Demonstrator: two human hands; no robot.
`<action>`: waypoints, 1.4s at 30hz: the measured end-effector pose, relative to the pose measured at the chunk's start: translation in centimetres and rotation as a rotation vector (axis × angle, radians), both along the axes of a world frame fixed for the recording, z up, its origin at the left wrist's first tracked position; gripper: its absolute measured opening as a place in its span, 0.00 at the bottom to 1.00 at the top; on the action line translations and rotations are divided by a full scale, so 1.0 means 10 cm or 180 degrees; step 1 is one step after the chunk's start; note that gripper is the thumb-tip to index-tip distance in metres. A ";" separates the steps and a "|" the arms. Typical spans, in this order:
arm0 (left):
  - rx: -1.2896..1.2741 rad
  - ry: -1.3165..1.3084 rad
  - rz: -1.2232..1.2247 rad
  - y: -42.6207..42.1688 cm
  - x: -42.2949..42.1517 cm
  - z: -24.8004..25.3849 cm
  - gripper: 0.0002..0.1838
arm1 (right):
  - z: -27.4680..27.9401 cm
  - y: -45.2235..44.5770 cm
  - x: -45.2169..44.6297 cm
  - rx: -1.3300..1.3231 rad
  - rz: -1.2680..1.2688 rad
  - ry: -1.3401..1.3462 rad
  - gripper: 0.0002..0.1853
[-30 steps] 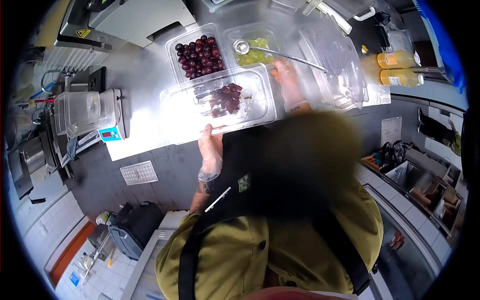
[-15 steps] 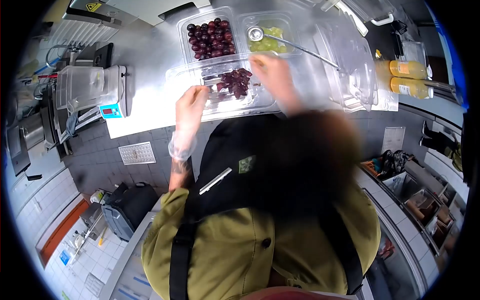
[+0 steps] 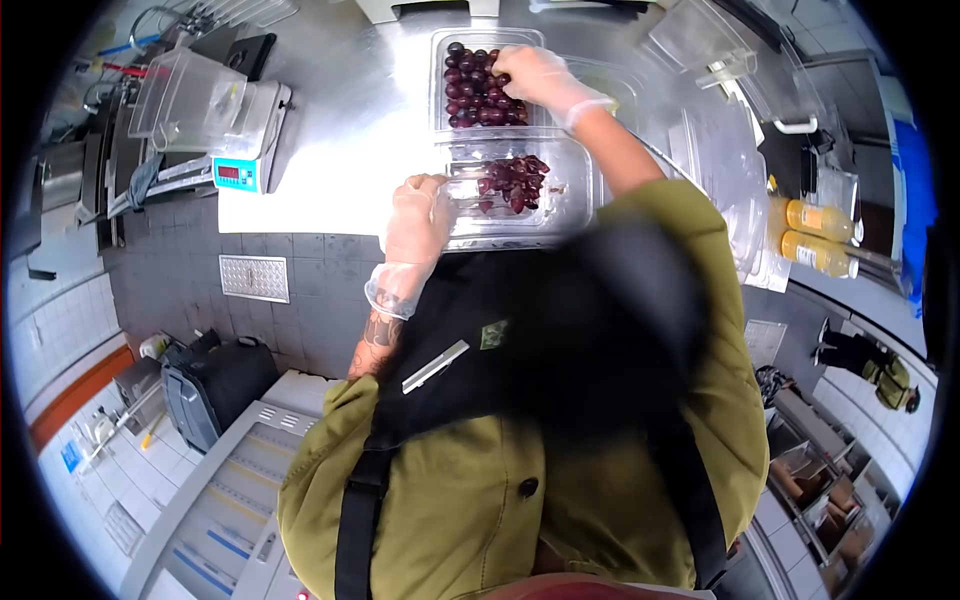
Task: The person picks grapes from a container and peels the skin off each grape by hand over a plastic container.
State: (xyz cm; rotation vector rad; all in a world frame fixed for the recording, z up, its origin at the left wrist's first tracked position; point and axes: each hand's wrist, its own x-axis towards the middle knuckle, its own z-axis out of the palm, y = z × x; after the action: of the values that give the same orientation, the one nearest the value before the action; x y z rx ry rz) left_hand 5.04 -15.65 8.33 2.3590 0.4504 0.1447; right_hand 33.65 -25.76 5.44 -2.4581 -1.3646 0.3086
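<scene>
Whole red grapes: in clear tub just beyond cut-grape container. Right hand fingertips bunched at them, pinch hidden; left hand curled at container's left edge, grip unclear. Likely light, firm, slippery, bruisable; hold mid-body.

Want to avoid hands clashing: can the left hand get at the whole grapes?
Probably yes: the left hand is nearby and the whole grapes lie uncovered on their left; the right hand blocks only their upper right.
</scene>
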 end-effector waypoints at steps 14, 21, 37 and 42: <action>-0.5170 -0.0350 0.0743 -0.34 0.47 0.10 0.10 | 0.65 -0.80 -1.63 0.2368 -0.1288 0.2157 0.18; -0.5713 -0.0423 0.0059 -0.45 0.52 -0.01 0.13 | 0.53 -0.93 -1.62 0.2731 -0.0550 0.1138 0.12; -0.6121 -0.0368 0.0426 -0.38 0.44 0.01 0.08 | 0.63 -0.81 -1.73 0.2832 -0.1616 0.3163 0.10; -0.5351 -0.0532 0.1013 -0.46 0.43 0.20 0.07 | 0.61 -0.81 -1.72 0.2306 -0.1467 0.2590 0.12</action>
State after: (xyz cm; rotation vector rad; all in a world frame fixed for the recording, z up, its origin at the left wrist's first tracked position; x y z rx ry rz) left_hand 9.39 -20.24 10.32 0.6217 0.5294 0.0516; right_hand 16.41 -33.88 11.58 -1.6533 -0.4266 0.5089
